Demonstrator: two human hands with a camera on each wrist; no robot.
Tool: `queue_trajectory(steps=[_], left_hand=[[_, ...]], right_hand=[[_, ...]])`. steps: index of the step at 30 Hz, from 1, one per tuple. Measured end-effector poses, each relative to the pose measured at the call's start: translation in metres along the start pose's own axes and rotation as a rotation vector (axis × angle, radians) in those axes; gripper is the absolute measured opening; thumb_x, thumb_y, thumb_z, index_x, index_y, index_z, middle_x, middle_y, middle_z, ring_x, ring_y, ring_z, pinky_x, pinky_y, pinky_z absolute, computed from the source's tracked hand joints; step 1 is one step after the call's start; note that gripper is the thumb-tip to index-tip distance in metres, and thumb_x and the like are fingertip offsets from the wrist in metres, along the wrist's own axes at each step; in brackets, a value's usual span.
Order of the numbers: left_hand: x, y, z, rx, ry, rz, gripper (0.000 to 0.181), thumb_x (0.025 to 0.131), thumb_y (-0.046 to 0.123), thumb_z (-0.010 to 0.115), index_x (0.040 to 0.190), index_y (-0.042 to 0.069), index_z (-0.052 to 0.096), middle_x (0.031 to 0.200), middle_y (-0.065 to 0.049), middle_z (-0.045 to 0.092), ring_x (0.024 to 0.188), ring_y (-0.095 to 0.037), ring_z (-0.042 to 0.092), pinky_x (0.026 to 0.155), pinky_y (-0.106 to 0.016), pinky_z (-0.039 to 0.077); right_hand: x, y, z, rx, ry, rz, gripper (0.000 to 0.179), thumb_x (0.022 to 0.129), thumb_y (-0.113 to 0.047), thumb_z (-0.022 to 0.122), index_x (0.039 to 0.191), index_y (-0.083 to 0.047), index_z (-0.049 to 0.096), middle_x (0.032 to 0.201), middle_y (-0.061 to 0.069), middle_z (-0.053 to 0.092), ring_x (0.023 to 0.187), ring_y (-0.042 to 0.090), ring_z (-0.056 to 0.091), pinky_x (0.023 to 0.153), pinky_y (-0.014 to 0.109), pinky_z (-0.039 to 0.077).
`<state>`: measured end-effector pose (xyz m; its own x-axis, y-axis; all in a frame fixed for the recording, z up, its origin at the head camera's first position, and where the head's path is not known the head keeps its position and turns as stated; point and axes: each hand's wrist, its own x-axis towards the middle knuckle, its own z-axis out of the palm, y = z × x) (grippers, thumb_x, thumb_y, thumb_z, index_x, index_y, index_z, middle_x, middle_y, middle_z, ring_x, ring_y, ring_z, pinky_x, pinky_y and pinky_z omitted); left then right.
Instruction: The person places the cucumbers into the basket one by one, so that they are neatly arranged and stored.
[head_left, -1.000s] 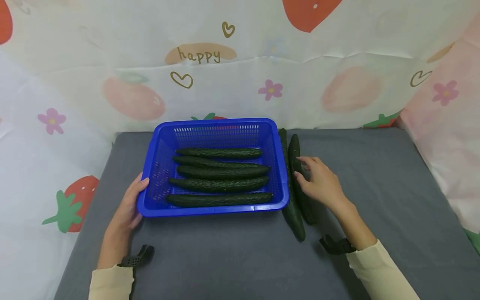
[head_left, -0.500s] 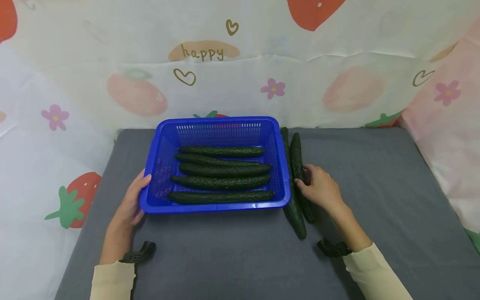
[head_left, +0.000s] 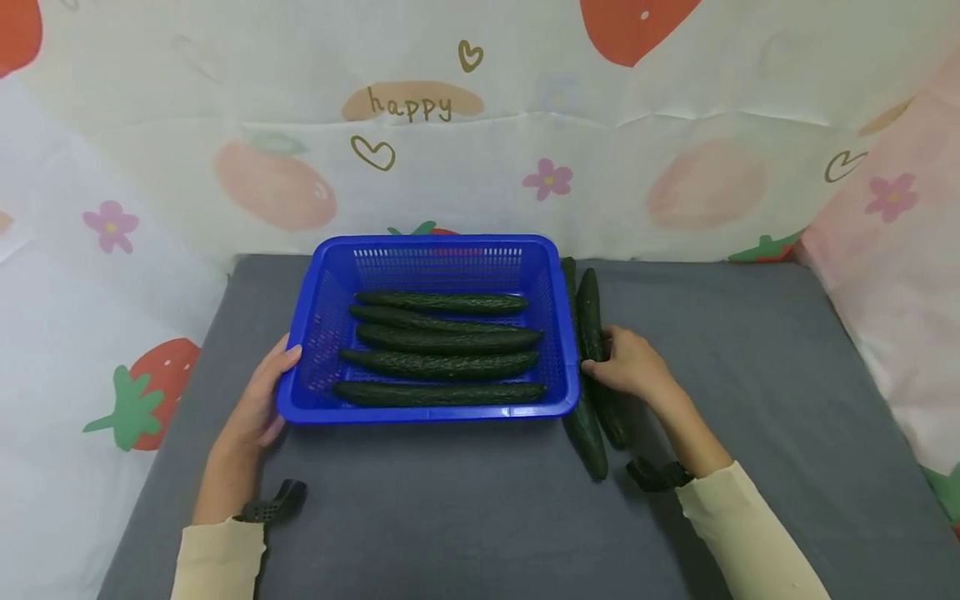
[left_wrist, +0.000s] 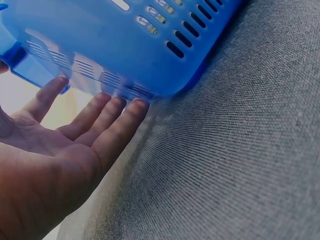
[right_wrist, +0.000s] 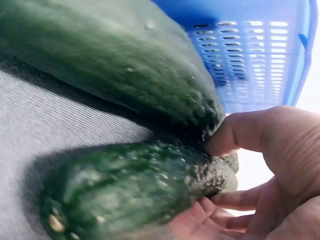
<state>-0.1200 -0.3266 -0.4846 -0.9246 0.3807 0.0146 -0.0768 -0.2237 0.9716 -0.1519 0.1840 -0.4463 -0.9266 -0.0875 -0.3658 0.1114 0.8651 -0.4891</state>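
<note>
In the head view a blue plastic basket (head_left: 431,413) holds several dark green cucumbers lying crosswise. My left hand (head_left: 258,396) holds its left end, thumb over the rim; the left wrist view shows the fingers (left_wrist: 120,132) against the slotted outer wall. Two more cucumbers lie lengthwise on the cloth, right of the basket. My right hand (head_left: 633,364) grips the outer cucumber (head_left: 591,304) around its middle, with the thumb between the pair and the fingers on the far side. The inner cucumber (head_left: 588,442) lies close along the basket wall, partly under its rim.
Grey cloth (head_left: 450,517) covers the table. A white printed sheet (head_left: 600,150) hangs behind its back edge, and pinkish fabric (head_left: 885,283) borders the right side. Each wrist wears a black strap mount (head_left: 273,504).
My right hand has come down onto the outer cucumber, its thumb and fingers closing around it. The left hand stays on the basket, and the cucumbers lie as before.
</note>
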Motion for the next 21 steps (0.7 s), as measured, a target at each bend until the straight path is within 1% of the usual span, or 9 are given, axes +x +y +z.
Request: queue_trajectory(steps=[4,7,8,12,15,18,19,21], left_hand=[[0.001,0.001,0.0,0.005,0.001,-0.014,0.052,0.116,0.024,0.028,0.166,0.015,0.022,0.15,-0.001,0.057,0.129,-0.014,0.066,0.1,-0.032,0.06],[0.002,0.001,0.001,-0.001,0.002,-0.02,0.051,0.115,0.024,0.028,0.166,0.015,0.022,0.149,0.0,0.057,0.128,-0.013,0.066,0.1,-0.032,0.06],[0.002,0.001,0.001,-0.005,0.0,-0.018,0.051,0.115,0.024,0.028,0.165,0.015,0.022,0.148,0.0,0.058,0.127,-0.013,0.066,0.099,-0.032,0.06],[0.002,0.001,0.002,-0.016,0.009,-0.007,0.049,0.115,0.022,0.027,0.164,0.015,0.025,0.145,0.0,0.06,0.124,-0.012,0.068,0.098,-0.031,0.061],[0.002,0.001,0.002,-0.015,0.025,-0.006,0.049,0.115,0.022,0.028,0.163,0.015,0.026,0.142,0.0,0.063,0.121,-0.013,0.07,0.095,-0.031,0.062],[0.001,0.001,0.002,-0.019,0.031,-0.014,0.048,0.115,0.022,0.029,0.163,0.015,0.027,0.141,-0.001,0.064,0.119,-0.013,0.07,0.093,-0.031,0.062],[0.001,0.002,0.002,-0.017,0.031,-0.016,0.048,0.115,0.022,0.029,0.162,0.015,0.027,0.14,-0.001,0.064,0.119,-0.013,0.07,0.093,-0.031,0.062],[0.001,0.001,0.003,-0.011,0.025,-0.021,0.048,0.115,0.023,0.028,0.163,0.016,0.027,0.141,-0.001,0.063,0.119,-0.012,0.07,0.094,-0.031,0.062]], right_hand=[[-0.003,0.002,-0.005,0.027,-0.038,-0.01,0.077,0.101,-0.03,0.066,0.157,0.012,0.035,0.146,0.037,0.056,0.132,0.051,0.058,0.104,0.063,0.052],[-0.007,0.005,-0.008,0.022,-0.051,-0.014,0.076,0.101,-0.028,0.065,0.157,0.014,0.034,0.147,0.038,0.055,0.134,0.052,0.056,0.106,0.064,0.05],[-0.009,0.006,-0.009,0.012,-0.052,-0.021,0.076,0.101,-0.027,0.065,0.156,0.014,0.034,0.146,0.038,0.056,0.134,0.053,0.056,0.106,0.064,0.051],[-0.016,0.007,-0.012,-0.038,-0.066,-0.041,0.074,0.1,-0.022,0.063,0.157,0.016,0.032,0.133,0.036,0.061,0.119,0.048,0.061,0.095,0.06,0.054],[-0.02,0.004,-0.01,-0.091,-0.052,-0.033,0.073,0.1,-0.021,0.061,0.158,0.014,0.031,0.14,0.037,0.056,0.126,0.05,0.058,0.098,0.064,0.052],[-0.021,0.001,-0.004,-0.159,-0.005,0.001,0.073,0.101,-0.027,0.062,0.157,0.011,0.035,0.154,0.038,0.047,0.139,0.055,0.05,0.105,0.07,0.049],[-0.021,0.0,-0.002,-0.179,0.012,0.015,0.074,0.101,-0.03,0.063,0.157,0.01,0.037,0.156,0.038,0.045,0.141,0.055,0.049,0.107,0.07,0.048],[-0.022,-0.001,0.002,-0.209,0.04,0.034,0.074,0.102,-0.034,0.064,0.157,0.009,0.039,0.155,0.037,0.046,0.137,0.054,0.052,0.104,0.069,0.05]])
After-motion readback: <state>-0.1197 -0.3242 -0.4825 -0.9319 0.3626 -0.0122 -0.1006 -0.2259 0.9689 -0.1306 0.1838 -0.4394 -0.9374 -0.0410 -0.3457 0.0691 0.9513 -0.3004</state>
